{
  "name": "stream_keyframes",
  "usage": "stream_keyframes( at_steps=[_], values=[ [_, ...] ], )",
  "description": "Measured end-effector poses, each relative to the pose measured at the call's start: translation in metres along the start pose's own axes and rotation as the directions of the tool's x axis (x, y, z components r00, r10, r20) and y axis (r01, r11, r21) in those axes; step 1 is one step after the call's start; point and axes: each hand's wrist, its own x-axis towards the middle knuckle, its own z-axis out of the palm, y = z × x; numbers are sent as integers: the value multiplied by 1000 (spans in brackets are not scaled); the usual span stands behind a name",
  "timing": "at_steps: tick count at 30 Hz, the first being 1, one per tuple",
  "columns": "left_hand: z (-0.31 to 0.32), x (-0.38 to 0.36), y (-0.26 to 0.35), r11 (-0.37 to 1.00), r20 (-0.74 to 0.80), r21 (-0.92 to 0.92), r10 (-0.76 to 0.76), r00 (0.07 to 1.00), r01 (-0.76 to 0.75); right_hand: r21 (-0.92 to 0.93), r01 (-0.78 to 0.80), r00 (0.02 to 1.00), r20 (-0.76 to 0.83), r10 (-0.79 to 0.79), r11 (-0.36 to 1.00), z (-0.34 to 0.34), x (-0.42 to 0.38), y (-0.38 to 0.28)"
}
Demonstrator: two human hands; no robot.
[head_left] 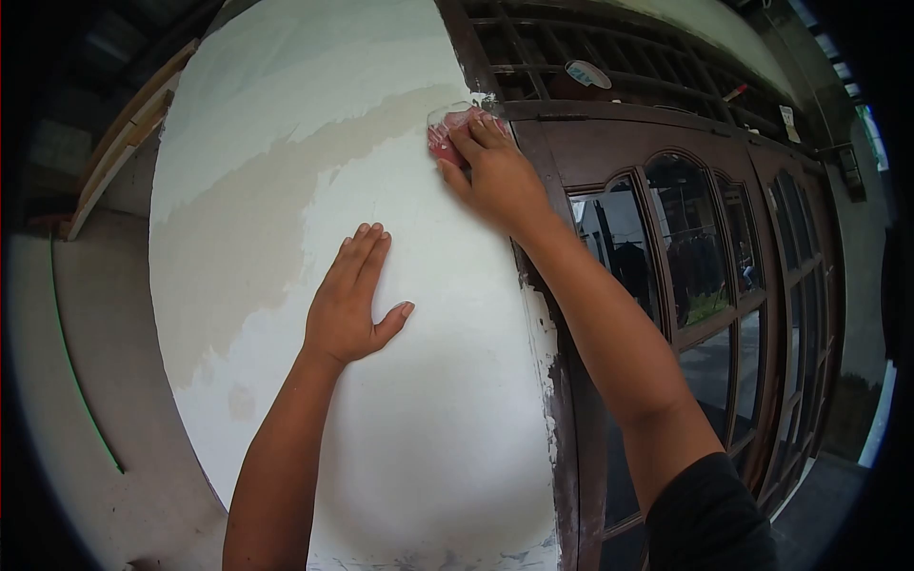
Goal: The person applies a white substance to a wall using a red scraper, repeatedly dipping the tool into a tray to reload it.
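My left hand [347, 303] lies flat against the white wall [428, 428], fingers stretched together and thumb out to the side, holding nothing. Higher up and to the right, my right hand [500, 181] presses a red pad smeared with white [444, 141] against the wall's upper right edge, beside the dark wooden door frame [564, 419]. Its fingers cover part of the pad, and I cannot make out its exact kind. Between the hands and the wall's left edge runs a duller, beige-grey patch [243, 195] with ragged borders.
Right of the wall stands a brown door [609, 143] with glass panes, under a dark slatted grille [533, 43] that has an oval label. White smears mark the frame's edge. At left are wooden boards [133, 133] and a thin green line [71, 352].
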Motion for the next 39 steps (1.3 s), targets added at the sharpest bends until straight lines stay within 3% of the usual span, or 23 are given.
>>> stream_keyframes(
  at_steps=[3, 9, 11, 15, 18, 21, 23, 30, 33, 35, 39],
  values=[
    [0, 0, 1, 1000, -11, -4, -9, 1000, 9, 64, -24, 998, 52, 21, 998, -12, -10, -2],
    [1, 0, 0, 1000, 8, 4, -21, 1000, 21, -30, 39, 995, -86, -41, 999, 1, 12, 16],
    [0, 0, 0, 1000, 10, 6, -22, 1000, 22, -25, 20, 1000, 19, -20, 999, 0, 13, 16],
    [1, 0, 1, 999, 15, 13, -40, 999, 40, -32, 46, 997, 58, -45, 998, -15, -3, 12],
    [1, 1, -1, 1000, 22, 12, -26, 999, 26, 67, 14, 997, 71, -19, 998, -22, -4, 9],
    [0, 2, 0, 999, 32, 12, -31, 999, 31, 35, 69, 996, -51, -67, 997, -8, 12, 17],
    [0, 1, 0, 1000, 31, 12, -27, 999, 27, 21, -6, 1000, -17, 7, 1000, 1, 23, 18],
    [-1, 2, 1, 999, 31, 24, -28, 999, 27, -41, 22, 992, 123, -17, 999, -15, -7, 5],
    [0, 1, 1, 1000, 27, 16, -22, 999, 21, 91, -21, 996, 88, 13, 996, -17, -5, 3],
    [-1, 2, 1, 1000, 29, 15, -17, 999, 17, -49, 37, 997, -63, -40, 998, -2, 13, 7],
    [-1, 2, 0, 1000, 31, 14, -16, 999, 16, -14, -36, 999, 25, 36, 999, 12, 28, 8]
  ],
)
